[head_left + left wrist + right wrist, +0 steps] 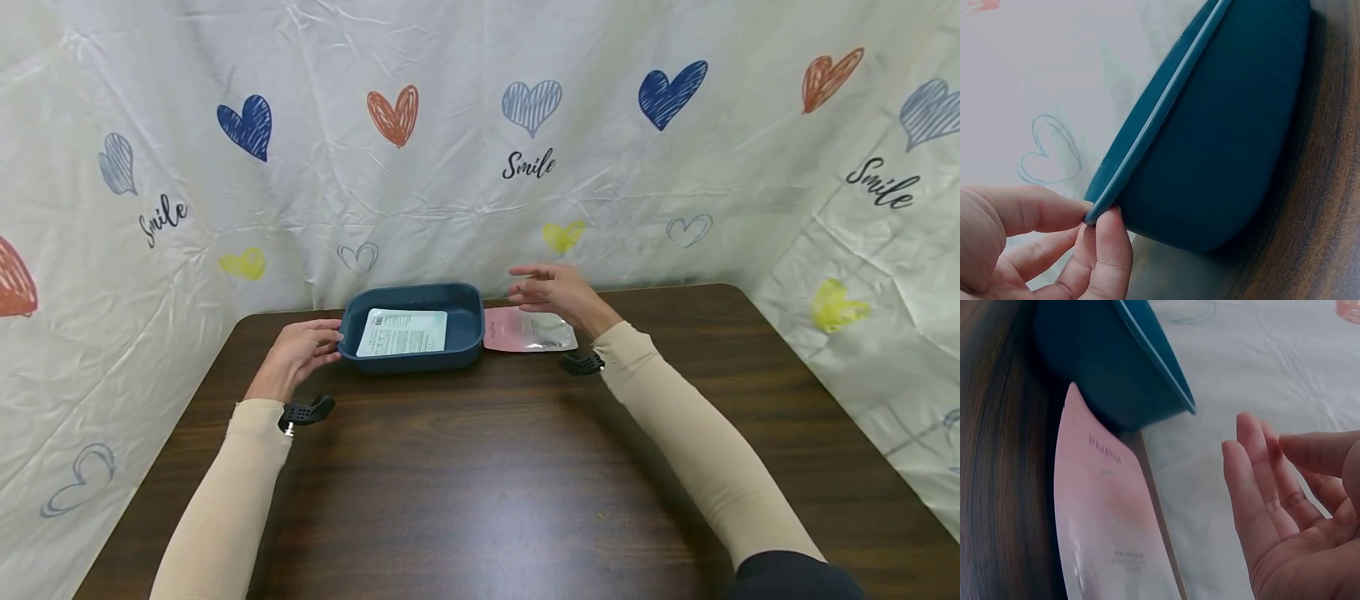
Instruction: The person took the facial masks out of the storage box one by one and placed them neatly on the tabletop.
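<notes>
A dark blue rectangular bin [416, 363] stands near the table's back edge. Inside it lies a pale green-white printed packet [403, 333]. My left hand [302, 352] pinches the bin's left rim between thumb and fingers, as the left wrist view shows up close. Just right of the bin, a flat pink and silver sachet [1107, 487] lies on the table, its left edge by the bin's wall. Above this sachet hovers my right hand [557, 293], fingers loosely bent and holding nothing. In the right wrist view a gap separates the fingers from the sachet.
The dark brown wooden table [480, 475] spreads in front of the bin toward me. A white curtain [450, 208] printed with hearts and "Smile" hangs right behind the table's back edge and along both sides. Black straps circle both wrists.
</notes>
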A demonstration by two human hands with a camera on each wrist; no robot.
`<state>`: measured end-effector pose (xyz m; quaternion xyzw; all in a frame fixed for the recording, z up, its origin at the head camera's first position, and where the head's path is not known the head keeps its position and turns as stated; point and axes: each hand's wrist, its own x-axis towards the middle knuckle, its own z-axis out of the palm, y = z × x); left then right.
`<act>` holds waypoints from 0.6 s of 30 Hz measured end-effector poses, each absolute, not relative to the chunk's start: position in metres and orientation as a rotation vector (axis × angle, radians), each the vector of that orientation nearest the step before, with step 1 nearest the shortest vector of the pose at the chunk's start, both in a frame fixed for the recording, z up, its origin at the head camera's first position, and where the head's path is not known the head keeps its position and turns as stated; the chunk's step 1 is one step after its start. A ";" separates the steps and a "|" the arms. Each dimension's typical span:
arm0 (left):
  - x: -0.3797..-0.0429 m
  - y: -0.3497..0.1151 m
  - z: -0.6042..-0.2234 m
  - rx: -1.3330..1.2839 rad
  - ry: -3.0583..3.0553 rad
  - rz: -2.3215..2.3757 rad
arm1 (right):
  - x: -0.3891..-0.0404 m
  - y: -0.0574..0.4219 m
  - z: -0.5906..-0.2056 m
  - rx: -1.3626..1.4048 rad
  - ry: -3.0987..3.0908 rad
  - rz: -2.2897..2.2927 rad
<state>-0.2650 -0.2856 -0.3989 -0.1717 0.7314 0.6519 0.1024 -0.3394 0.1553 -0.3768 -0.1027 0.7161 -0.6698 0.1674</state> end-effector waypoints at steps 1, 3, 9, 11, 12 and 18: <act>-0.265 -0.285 -0.399 -0.509 2.158 1.926 | -0.339 0.153 -0.376 -0.307 2.035 -1.901; -0.265 -0.285 -0.398 -0.513 2.156 1.926 | -0.339 0.148 -0.376 -0.334 2.028 -1.895; -0.265 -0.285 -0.398 -0.517 2.159 1.924 | -0.340 0.132 -0.374 -0.370 2.006 -1.877; -0.265 -0.285 -0.398 -0.511 2.158 1.927 | -0.340 0.127 -0.373 -0.387 1.999 -1.870; -0.264 -0.285 -0.398 -0.510 2.158 1.927 | -0.340 0.125 -0.373 -0.397 1.990 -1.870; -0.263 -0.285 -0.397 -0.501 2.153 1.932 | -0.342 0.111 -0.372 -0.452 1.980 -1.852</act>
